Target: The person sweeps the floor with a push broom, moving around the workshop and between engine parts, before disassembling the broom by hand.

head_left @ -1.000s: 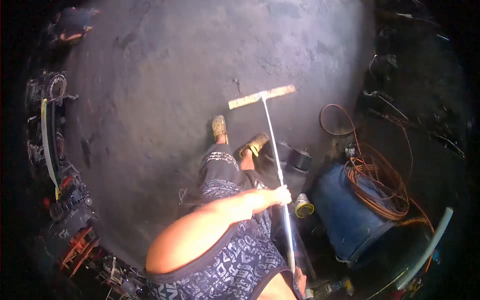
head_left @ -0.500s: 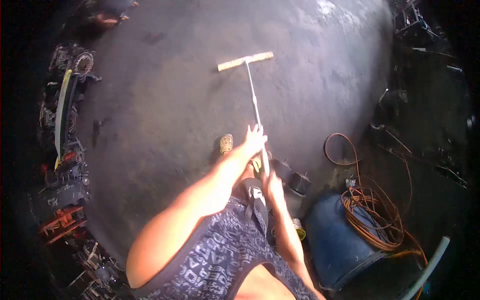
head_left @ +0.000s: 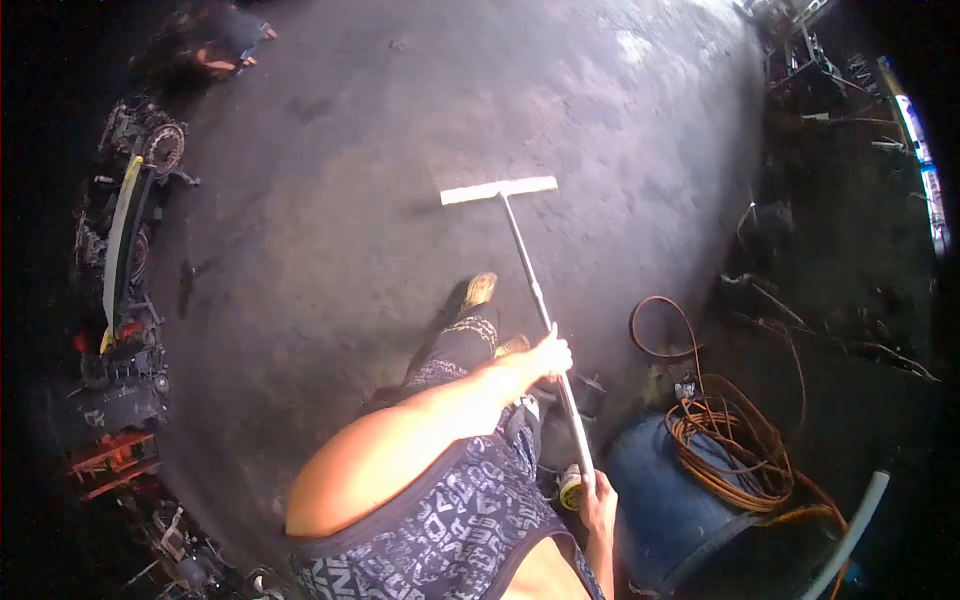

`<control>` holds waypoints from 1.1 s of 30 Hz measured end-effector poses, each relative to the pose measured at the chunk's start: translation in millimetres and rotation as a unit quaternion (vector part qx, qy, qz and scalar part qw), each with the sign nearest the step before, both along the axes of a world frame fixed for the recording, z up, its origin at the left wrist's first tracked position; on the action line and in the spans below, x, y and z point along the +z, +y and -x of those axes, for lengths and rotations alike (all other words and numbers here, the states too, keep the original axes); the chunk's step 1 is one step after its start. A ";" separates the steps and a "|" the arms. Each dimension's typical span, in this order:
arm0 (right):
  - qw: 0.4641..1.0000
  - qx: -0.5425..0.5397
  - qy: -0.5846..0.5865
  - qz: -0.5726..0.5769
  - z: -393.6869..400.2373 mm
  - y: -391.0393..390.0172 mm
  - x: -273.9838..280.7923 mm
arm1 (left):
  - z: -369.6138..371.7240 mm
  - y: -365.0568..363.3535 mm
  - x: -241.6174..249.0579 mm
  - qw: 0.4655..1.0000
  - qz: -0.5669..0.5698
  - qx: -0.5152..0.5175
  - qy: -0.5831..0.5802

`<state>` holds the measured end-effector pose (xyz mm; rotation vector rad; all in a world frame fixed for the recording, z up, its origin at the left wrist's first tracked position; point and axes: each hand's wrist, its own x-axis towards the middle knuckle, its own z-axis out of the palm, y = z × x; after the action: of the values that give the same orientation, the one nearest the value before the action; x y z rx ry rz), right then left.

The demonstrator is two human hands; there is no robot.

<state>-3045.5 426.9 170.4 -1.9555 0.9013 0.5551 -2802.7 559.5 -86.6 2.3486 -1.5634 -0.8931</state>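
Observation:
A push broom [head_left: 527, 252] with a pale, T-shaped head reaches out ahead of me; its head rests on the dark floor, and any bristles are hidden beneath it. My left hand [head_left: 550, 356] is closed round the middle of its metal handle. Lower down, near my right hip, my right hand [head_left: 599, 503] grips the handle's rear end, fingers partly hidden. One shoe [head_left: 480, 288] shows just left of the handle, with the other partly covered by my left forearm.
To my right stands a blue barrel [head_left: 650, 500] with a coiled orange-brown hose [head_left: 735, 460] on it and a grey pipe [head_left: 855, 530] beside it. Machine parts [head_left: 130, 400] line the left edge. Another person [head_left: 225, 50] is at the upper left.
Both hands have drawn back toward my body and to the right, pulling the broom head nearer. My left leg shows further forward now.

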 end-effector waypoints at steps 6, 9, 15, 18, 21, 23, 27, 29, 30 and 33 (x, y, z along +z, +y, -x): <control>0.989 0.093 0.039 0.105 -16.7 -7.1 16.7 | 12.9 -23.8 -5.0 0.998 -0.011 -0.014 0.055; 0.983 0.132 0.081 0.104 -77.3 6.8 -4.2 | -44.5 -8.9 -11.8 0.998 -0.052 0.014 0.025; 0.956 0.257 -0.046 0.136 -318.6 57.6 -84.5 | -253.7 53.8 -81.6 0.924 -0.077 0.281 -0.247; 0.948 0.244 -0.126 0.160 -441.9 65.3 -132.1 | -358.9 50.8 -5.3 0.930 -0.139 0.315 -0.133; 0.947 0.229 -0.159 0.162 -505.8 48.8 -74.8 | -423.1 49.6 25.8 0.959 -0.049 0.234 -0.151; 0.951 0.235 -0.144 0.142 -482.4 14.6 -52.6 | -408.1 30.3 26.6 0.978 0.022 0.173 -0.111; 0.966 0.216 -0.102 0.102 -393.2 -43.0 8.6 | -316.4 -25.0 73.9 0.976 0.145 0.115 -0.113; 0.973 0.201 -0.075 0.086 -347.9 -69.1 29.4 | -265.3 -51.6 94.3 0.978 0.154 0.109 -0.088; 0.973 0.203 -0.069 0.090 -332.3 -79.6 36.8 | -244.5 -62.6 100.6 0.978 0.169 0.110 -0.061; 0.972 0.199 -0.011 0.124 -309.6 -91.2 52.6 | -190.9 -91.1 57.3 0.975 0.186 0.106 0.054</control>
<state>-2735.9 335.7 222.9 -2.3870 0.5835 0.6724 -2611.8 468.3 -29.4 2.1109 -1.2764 -0.6071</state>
